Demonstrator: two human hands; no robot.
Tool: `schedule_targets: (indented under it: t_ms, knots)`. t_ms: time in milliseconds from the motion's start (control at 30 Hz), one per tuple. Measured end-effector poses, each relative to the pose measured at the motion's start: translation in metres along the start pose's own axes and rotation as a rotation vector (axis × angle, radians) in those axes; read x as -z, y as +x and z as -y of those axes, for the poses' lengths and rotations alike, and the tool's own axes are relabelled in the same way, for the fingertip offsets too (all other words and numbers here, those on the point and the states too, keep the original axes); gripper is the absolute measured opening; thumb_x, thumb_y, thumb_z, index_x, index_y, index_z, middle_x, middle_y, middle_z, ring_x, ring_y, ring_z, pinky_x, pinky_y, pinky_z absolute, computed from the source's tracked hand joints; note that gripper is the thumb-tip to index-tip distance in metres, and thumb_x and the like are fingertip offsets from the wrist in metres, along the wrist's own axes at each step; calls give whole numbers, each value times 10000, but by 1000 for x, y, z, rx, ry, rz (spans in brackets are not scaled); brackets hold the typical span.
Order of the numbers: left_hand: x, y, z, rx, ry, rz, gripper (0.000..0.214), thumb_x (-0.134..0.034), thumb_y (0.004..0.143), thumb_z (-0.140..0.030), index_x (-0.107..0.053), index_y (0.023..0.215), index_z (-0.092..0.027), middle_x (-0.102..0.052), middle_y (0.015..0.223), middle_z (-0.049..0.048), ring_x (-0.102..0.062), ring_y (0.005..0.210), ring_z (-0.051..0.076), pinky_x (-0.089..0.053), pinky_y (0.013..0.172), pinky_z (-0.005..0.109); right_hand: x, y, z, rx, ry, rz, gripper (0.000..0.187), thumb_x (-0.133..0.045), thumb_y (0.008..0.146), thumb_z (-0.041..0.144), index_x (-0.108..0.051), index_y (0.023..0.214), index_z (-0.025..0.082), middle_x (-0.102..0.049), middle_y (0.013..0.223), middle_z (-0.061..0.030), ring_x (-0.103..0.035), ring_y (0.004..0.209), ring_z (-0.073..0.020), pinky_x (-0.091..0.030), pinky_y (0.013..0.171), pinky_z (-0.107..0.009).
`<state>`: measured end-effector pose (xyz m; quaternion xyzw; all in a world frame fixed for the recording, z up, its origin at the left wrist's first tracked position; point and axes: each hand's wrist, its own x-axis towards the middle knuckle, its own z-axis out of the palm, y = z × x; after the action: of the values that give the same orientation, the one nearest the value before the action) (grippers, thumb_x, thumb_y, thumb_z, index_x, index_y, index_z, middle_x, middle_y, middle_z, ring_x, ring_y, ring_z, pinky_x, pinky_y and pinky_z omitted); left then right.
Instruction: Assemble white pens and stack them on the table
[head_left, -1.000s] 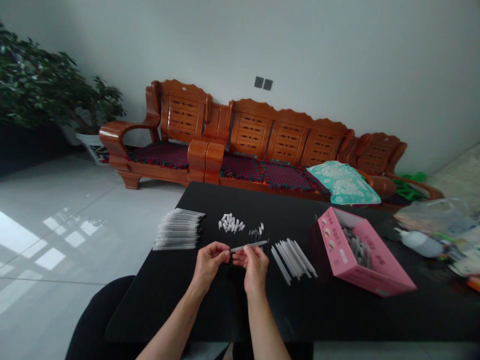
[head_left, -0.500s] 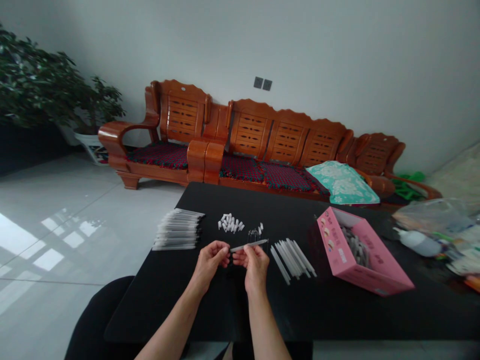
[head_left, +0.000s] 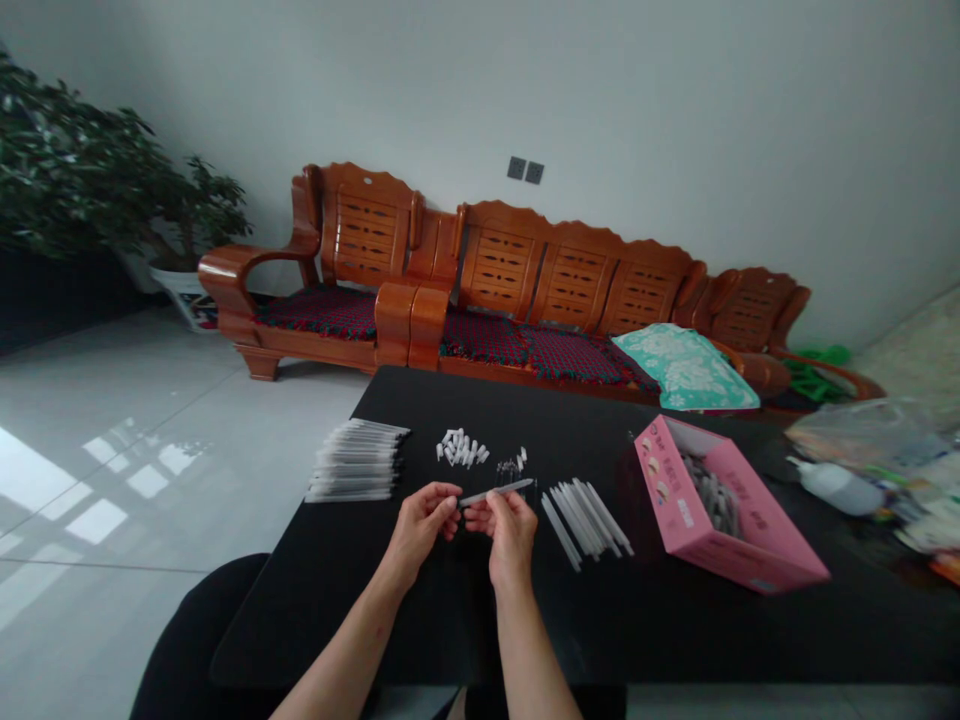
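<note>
Because one slender tube (head_left: 517, 486) looks light, we favour a gentle touch

While the right hand (head_left: 508, 522) pinches the slender tube around its middle, its grip closed between thumb and fingers, the left hand (head_left: 424, 517) meets the near end with thumb and forefinger drawn almost together. We cannot tell whether that left grip has hold of the end, of some small part there, or merely touches it. The slender tube is held above the black tabletop (head_left: 637, 630), slanting a little, between the white stubs (head_left: 463, 447) and the tubes (head_left: 588, 520) lying on the right.

We judge it to be thin, smooth plastic: very light, fairly stiff along its length, and apt to roll or slip if squeezed off-centre. We would take hold at mid-length, with a light pinch close to the end to steady it.

Much escapes us. Fingertips cover the left end, and the right thumb hides part of the barrel. Behind the slender tube, the tiny dark pieces (head_left: 510, 467) are too small to make out. We see grey items (head_left: 712, 495) heaped inside the pink box (head_left: 679, 510), but its wall conceals some of them, and the clutter (head_left: 885, 490) at far right is blurred.
</note>
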<state>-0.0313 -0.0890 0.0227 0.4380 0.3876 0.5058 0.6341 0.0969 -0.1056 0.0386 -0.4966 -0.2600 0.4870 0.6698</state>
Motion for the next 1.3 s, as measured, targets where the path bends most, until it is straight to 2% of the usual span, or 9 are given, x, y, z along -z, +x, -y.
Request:
schedule_targets:
  t_ms: [233, 433, 600, 667, 800, 900, 1067, 1200, 1300]
  knots:
    - [-1, 0, -5, -51, -39, -54, 465, -802, 626, -280, -636, 1038, -141, -660, 818, 36, -617, 684, 134, -496, 627, 232, 2, 1, -3, -13, -5, -1, 241, -687, 709, 345, -615, 779, 126, -696, 588, -39, -665, 475, -187, -514, 395, -240]
    - [-4, -3, -7, 11, 27, -26, 416, -699, 723, -427, -658, 1003, -123, -609, 609, 2, -542, 494, 110, -429, 461, 211, 0, 0, -1, -10, -12, 9, 270, -701, 692, 374, -621, 764, 126, -695, 584, -44, -663, 475, -190, -507, 390, -240]
    - [-2, -1, -6, -53, -20, -36, 463, -803, 614, -295, -659, 1024, -133, -652, 740, 22, -601, 632, 127, -482, 580, 224, 3, 1, -4, -20, -13, 9, 285, -704, 691, 380, -618, 779, 123, -701, 597, -51, -669, 483, -194, -513, 395, -243]
    - [-1, 0, -3, -51, -25, -51, 479, -793, 635, -317, -650, 1056, -138, -660, 796, 37, -614, 663, 133, -496, 605, 233, 3, 1, -4, -21, -13, 11, 275, -696, 701, 372, -615, 783, 122, -703, 599, -52, -672, 488, -197, -520, 401, -246]
    - [-1, 0, -1, 8, 18, -32, 407, -688, 740, -432, -667, 991, -113, -625, 650, 24, -562, 524, 118, -450, 480, 218, 2, 1, -4, -14, -13, 11, 277, -692, 706, 377, -614, 777, 121, -702, 595, -56, -673, 484, -194, -533, 407, -249]
    - [-1, -2, -3, -5, 8, -32, 376, -741, 689, -371, -675, 958, -117, -624, 639, 15, -558, 529, 114, -446, 493, 213, 2, 1, -4, -11, -12, 5, 292, -704, 695, 387, -611, 770, 120, -694, 581, -50, -673, 480, -192, -527, 396, -239]
    - [0, -1, -3, -32, -41, -55, 489, -801, 620, -317, -659, 1055, -146, -666, 817, 45, -620, 673, 142, -505, 616, 244, 3, 2, -5, -13, -14, 10, 281, -705, 704, 382, -612, 768, 124, -701, 596, -52, -675, 487, -193, -528, 404, -244]
    - [0, -2, -2, 29, -26, -19, 436, -690, 739, -438, -659, 1044, -127, -633, 684, 28, -575, 554, 124, -471, 508, 229, 2, 1, -5, -3, -22, 15, 263, -689, 723, 368, -621, 779, 120, -701, 597, -51, -673, 486, -190, -526, 407, -242]
    - [-1, -4, -4, 8, -15, -11, 410, -743, 693, -378, -667, 1002, -120, -619, 643, 8, -557, 536, 108, -453, 498, 209, 2, 0, -5, -4, -25, 17, 241, -682, 728, 350, -619, 766, 121, -695, 588, -44, -668, 481, -186, -518, 399, -236]
